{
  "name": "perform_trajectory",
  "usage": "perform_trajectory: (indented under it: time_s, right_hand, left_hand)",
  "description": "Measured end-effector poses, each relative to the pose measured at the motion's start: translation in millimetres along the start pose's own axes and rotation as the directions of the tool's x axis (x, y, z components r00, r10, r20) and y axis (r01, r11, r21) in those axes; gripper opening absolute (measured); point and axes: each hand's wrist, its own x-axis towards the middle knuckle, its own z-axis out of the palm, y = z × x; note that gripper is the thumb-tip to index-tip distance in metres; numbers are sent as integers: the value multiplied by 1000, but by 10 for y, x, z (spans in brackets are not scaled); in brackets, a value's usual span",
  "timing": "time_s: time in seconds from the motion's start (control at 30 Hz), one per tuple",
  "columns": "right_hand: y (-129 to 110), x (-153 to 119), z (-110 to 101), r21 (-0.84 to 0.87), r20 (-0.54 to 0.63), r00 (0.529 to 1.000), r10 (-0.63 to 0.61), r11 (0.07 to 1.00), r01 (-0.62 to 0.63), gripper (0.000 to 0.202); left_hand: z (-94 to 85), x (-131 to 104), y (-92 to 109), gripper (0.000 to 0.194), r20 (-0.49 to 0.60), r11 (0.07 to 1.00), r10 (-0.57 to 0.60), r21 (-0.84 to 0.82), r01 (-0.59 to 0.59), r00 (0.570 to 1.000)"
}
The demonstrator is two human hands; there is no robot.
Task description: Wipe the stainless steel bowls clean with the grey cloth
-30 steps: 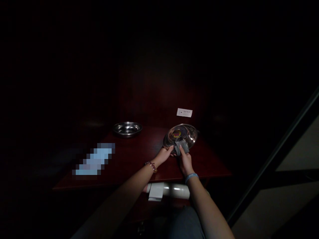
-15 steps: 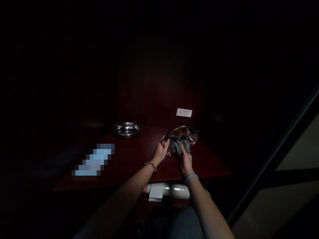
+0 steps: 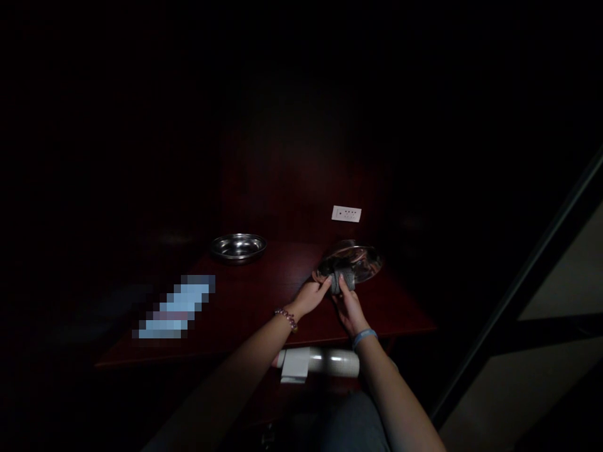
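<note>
A shiny steel plate (image 3: 365, 267) is held tilted above the right part of the dark red table (image 3: 245, 314). A grey cloth (image 3: 343, 280) is folded over its near rim. My left hand (image 3: 313, 295), with a beaded bracelet, has its thumb pressed at the cloth's left edge; its other fingers are hidden. My right hand (image 3: 350, 306), wearing a blue band, pinches the cloth against the rim with the thumb on top. A second steel dish (image 3: 239, 247) rests at the back left of the table.
A white socket panel (image 3: 347, 214) is on the wall behind. A pixelated bluish patch (image 3: 176, 309) lies on the table's left. Below the front edge are a white roll (image 3: 333, 362) and a folded white paper (image 3: 295, 364).
My left hand has slid right along the rim to the cloth, close to my right hand. The plate has shifted slightly right, and the cloth now looks more tightly folded.
</note>
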Motion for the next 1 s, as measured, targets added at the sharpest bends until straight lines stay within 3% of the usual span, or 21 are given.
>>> perform_trajectory:
  time_s: [0.23,0.37,0.47,0.57,0.67,0.73,0.9,1.0]
  right_hand:
    - [5,-5,-18,33,-111,992,-66,997,70,41]
    - [19,10,-8,18,-145,979,-146,988,150,46]
    - [6,5,1,10,-123,983,-134,991,136,46]
    - [-22,-13,0,-31,-60,997,-43,999,41,44]
    - [-38,-32,1,-60,-12,1000,16,998,-17,41]
    - [-37,-38,11,-48,9,1000,21,999,-20,40]
    - [-28,-41,52,-38,45,999,4,999,-2,44]
    - [-34,-45,68,-42,51,999,-2,999,4,46]
  left_hand:
    - [-97,62,48,37,-135,959,127,270,-87,983]
    - [-193,90,55,36,-286,972,109,233,-41,952]
    - [-222,97,45,33,-326,987,87,154,-38,941]
    - [-171,81,16,33,-225,996,87,56,-76,971]
    - [-74,45,-36,43,15,997,75,-29,-75,997]
    - [-25,26,-77,43,99,999,37,-38,-34,994]
    - [-14,37,-139,39,47,991,-88,-96,93,995]
    - [-26,56,-128,36,-4,987,-102,-128,101,995]
